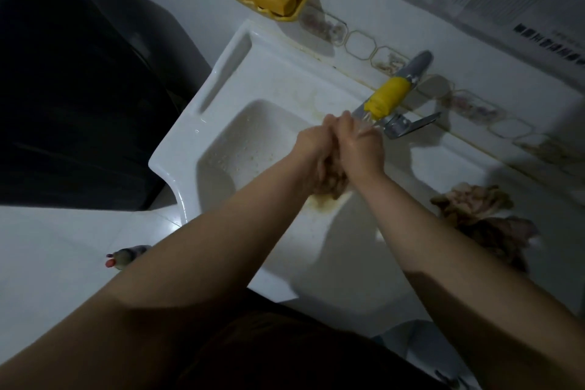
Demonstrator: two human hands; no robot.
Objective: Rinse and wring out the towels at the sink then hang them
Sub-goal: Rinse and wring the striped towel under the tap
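Both hands, left (311,149) and right (359,149), grip a bunched towel (330,184) over the sink (177,149) beneath the tap (384,98).

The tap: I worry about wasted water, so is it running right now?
Running. Water streams from the tap's yellow nozzle onto the hands, which hold the towel over the sink.

Both forearms are bare from the near edge of the view all the way to the wrists, with no sleeve showing on either. The left hand (316,149) and the right hand (359,149) are bare too; no ring, watch, bracelet or glove can be seen on them. Water glistens on the back of the right hand. At the near edge, between the two arms, lies a dark garment, its colour and cut too dim to tell.
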